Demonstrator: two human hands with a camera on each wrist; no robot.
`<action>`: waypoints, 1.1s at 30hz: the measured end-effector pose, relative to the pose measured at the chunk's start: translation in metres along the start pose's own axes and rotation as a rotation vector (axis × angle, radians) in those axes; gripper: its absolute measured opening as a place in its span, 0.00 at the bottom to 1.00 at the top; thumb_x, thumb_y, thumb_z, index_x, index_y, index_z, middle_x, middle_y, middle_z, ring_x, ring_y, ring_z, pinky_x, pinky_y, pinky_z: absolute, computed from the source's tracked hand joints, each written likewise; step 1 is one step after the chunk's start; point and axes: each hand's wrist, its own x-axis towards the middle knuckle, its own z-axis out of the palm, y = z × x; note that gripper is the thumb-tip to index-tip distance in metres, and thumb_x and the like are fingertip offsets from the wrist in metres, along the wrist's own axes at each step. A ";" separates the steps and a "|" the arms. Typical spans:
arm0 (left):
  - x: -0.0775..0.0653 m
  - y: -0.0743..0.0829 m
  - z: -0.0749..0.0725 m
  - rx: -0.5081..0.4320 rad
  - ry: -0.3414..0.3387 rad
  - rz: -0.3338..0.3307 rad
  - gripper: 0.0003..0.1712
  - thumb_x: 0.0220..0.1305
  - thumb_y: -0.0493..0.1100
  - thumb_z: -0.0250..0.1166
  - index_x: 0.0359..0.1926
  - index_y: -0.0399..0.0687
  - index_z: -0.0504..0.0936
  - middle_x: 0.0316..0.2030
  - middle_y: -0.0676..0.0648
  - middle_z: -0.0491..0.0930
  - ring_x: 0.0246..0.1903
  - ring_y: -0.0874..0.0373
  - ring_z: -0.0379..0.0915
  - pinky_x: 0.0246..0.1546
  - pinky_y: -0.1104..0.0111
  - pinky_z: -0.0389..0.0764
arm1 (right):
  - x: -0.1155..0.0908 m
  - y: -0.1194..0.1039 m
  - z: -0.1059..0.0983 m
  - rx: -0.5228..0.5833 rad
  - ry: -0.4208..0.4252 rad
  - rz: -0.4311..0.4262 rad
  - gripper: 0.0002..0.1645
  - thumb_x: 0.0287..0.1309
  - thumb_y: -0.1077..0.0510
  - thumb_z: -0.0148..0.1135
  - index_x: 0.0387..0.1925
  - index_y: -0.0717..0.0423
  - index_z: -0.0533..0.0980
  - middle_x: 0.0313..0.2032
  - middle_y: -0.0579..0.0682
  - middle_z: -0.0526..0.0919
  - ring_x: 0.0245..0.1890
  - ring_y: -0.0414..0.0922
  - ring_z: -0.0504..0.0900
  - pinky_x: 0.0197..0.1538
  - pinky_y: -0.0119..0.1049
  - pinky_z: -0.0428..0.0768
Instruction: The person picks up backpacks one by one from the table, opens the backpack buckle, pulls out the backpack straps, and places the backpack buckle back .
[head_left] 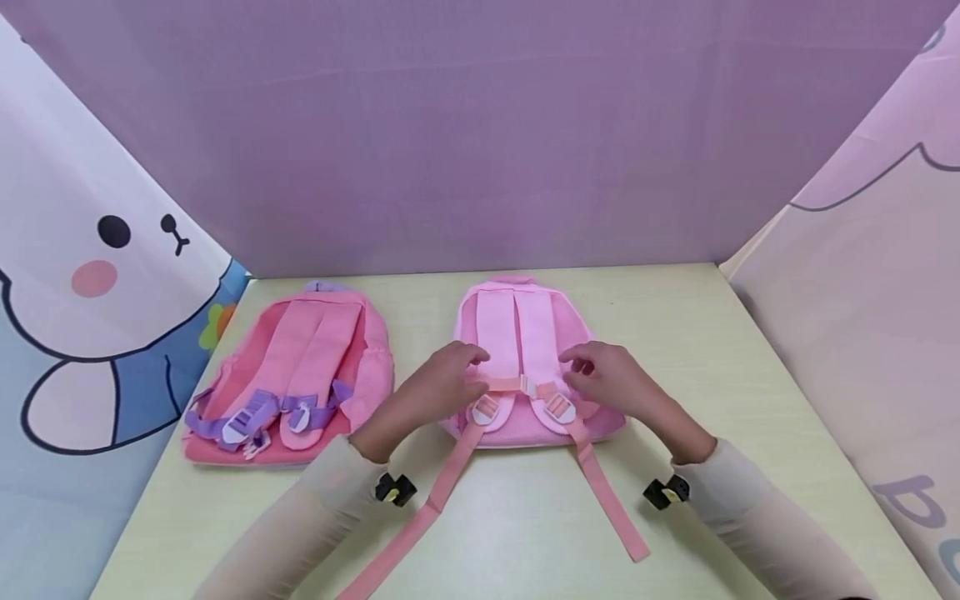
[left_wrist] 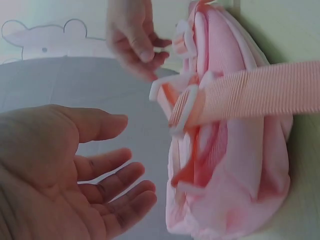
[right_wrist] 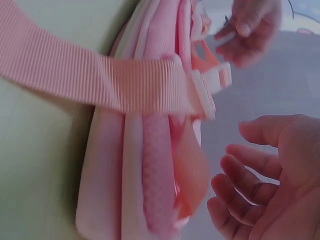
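Observation:
A light pink backpack [head_left: 516,432] lies on the table with its shoulder straps [head_left: 497,321] facing up. Across them runs a salmon strap with a pale buckle [head_left: 528,386] at the middle. Two salmon webbing tails [head_left: 611,500] trail from the white adjusters [head_left: 559,408] towards the front edge. My left hand [head_left: 438,385] hovers at the bag's left side, and my right hand [head_left: 617,379] at its right. Both have loosely bent fingers and hold nothing. In the wrist views, gaps separate the left palm [left_wrist: 65,170] and the right palm [right_wrist: 280,175] from the bag.
To the left lies a second, deeper pink backpack [head_left: 315,333] with purple straps [head_left: 255,417], also straps up. The pale table [head_left: 675,325] ends at a purple panel [head_left: 480,150] behind. Printed curtains [head_left: 112,333] hang at both sides.

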 end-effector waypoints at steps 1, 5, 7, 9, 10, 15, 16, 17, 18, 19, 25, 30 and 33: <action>0.002 0.002 0.002 0.012 -0.006 0.014 0.26 0.67 0.43 0.67 0.64 0.40 0.76 0.59 0.41 0.78 0.58 0.48 0.75 0.61 0.55 0.79 | 0.002 -0.002 0.002 -0.002 -0.003 -0.017 0.17 0.61 0.61 0.66 0.51 0.62 0.83 0.35 0.51 0.85 0.34 0.43 0.79 0.36 0.34 0.79; 0.012 0.010 0.010 0.061 -0.030 0.068 0.25 0.67 0.43 0.68 0.63 0.41 0.77 0.57 0.41 0.80 0.58 0.48 0.76 0.61 0.57 0.78 | 0.006 -0.009 0.010 -0.019 -0.023 -0.045 0.17 0.60 0.60 0.68 0.50 0.62 0.83 0.36 0.51 0.86 0.36 0.43 0.81 0.39 0.36 0.81; 0.016 0.013 0.014 0.070 -0.043 0.081 0.25 0.67 0.44 0.68 0.62 0.41 0.77 0.57 0.41 0.80 0.58 0.48 0.76 0.61 0.57 0.79 | 0.007 -0.012 0.013 -0.025 -0.033 -0.041 0.18 0.60 0.59 0.69 0.51 0.62 0.83 0.37 0.51 0.86 0.37 0.43 0.81 0.41 0.36 0.82; 0.019 0.015 0.018 0.070 -0.056 0.080 0.25 0.67 0.45 0.68 0.62 0.41 0.77 0.56 0.42 0.80 0.57 0.49 0.77 0.60 0.58 0.80 | 0.009 -0.015 0.016 -0.035 -0.046 -0.035 0.18 0.60 0.58 0.70 0.51 0.61 0.83 0.37 0.50 0.85 0.37 0.42 0.81 0.41 0.36 0.82; 0.020 0.016 0.019 0.072 -0.060 0.080 0.25 0.67 0.46 0.69 0.62 0.42 0.78 0.55 0.42 0.80 0.56 0.50 0.77 0.59 0.58 0.80 | 0.009 -0.017 0.017 -0.037 -0.053 -0.035 0.19 0.60 0.58 0.70 0.51 0.61 0.83 0.37 0.50 0.85 0.37 0.42 0.81 0.40 0.36 0.82; 0.028 0.014 0.030 0.111 -0.057 0.116 0.26 0.66 0.48 0.71 0.61 0.43 0.79 0.51 0.44 0.82 0.51 0.53 0.77 0.56 0.61 0.81 | 0.012 -0.024 0.023 -0.036 -0.092 0.003 0.18 0.59 0.56 0.71 0.49 0.59 0.83 0.36 0.48 0.84 0.34 0.40 0.80 0.40 0.34 0.82; 0.029 0.013 0.032 0.119 -0.053 0.122 0.25 0.65 0.48 0.71 0.60 0.43 0.79 0.49 0.45 0.82 0.49 0.54 0.77 0.55 0.62 0.81 | 0.012 -0.024 0.025 -0.038 -0.094 0.000 0.17 0.59 0.56 0.71 0.49 0.59 0.83 0.35 0.47 0.84 0.34 0.40 0.80 0.40 0.34 0.82; 0.030 0.013 0.033 0.128 -0.048 0.132 0.25 0.65 0.47 0.71 0.60 0.43 0.80 0.48 0.45 0.82 0.47 0.55 0.76 0.54 0.62 0.80 | 0.012 -0.025 0.027 -0.046 -0.094 -0.003 0.16 0.58 0.56 0.71 0.47 0.58 0.84 0.34 0.46 0.84 0.34 0.40 0.79 0.40 0.33 0.81; 0.031 0.013 0.034 0.135 -0.044 0.140 0.24 0.65 0.47 0.71 0.59 0.43 0.80 0.47 0.45 0.82 0.46 0.55 0.76 0.53 0.63 0.80 | 0.013 -0.025 0.028 -0.055 -0.094 -0.011 0.14 0.58 0.57 0.72 0.45 0.57 0.84 0.34 0.46 0.83 0.34 0.40 0.78 0.40 0.33 0.81; 0.031 0.013 0.035 0.141 -0.037 0.148 0.24 0.65 0.46 0.71 0.58 0.42 0.80 0.45 0.46 0.82 0.44 0.56 0.75 0.51 0.64 0.80 | 0.013 -0.024 0.030 -0.065 -0.092 -0.019 0.12 0.57 0.57 0.72 0.43 0.56 0.84 0.33 0.45 0.83 0.34 0.39 0.77 0.41 0.33 0.80; 0.032 0.015 0.037 0.175 -0.012 0.172 0.18 0.65 0.43 0.68 0.55 0.44 0.82 0.36 0.50 0.79 0.38 0.58 0.71 0.42 0.68 0.76 | 0.015 -0.023 0.035 -0.114 -0.082 -0.038 0.09 0.57 0.58 0.73 0.39 0.52 0.83 0.30 0.43 0.80 0.32 0.40 0.74 0.39 0.33 0.77; 0.032 0.016 0.038 0.210 -0.011 0.162 0.15 0.67 0.43 0.67 0.54 0.48 0.83 0.34 0.51 0.78 0.36 0.59 0.71 0.40 0.70 0.76 | 0.016 -0.022 0.038 -0.125 -0.076 -0.038 0.10 0.56 0.58 0.74 0.39 0.53 0.83 0.29 0.44 0.80 0.31 0.41 0.74 0.38 0.32 0.76; 0.032 0.017 0.037 0.225 -0.011 0.158 0.15 0.67 0.43 0.66 0.53 0.48 0.83 0.35 0.51 0.78 0.36 0.59 0.71 0.40 0.70 0.76 | 0.017 -0.023 0.039 -0.128 -0.076 -0.045 0.09 0.56 0.58 0.74 0.39 0.53 0.83 0.28 0.44 0.79 0.31 0.41 0.74 0.38 0.33 0.76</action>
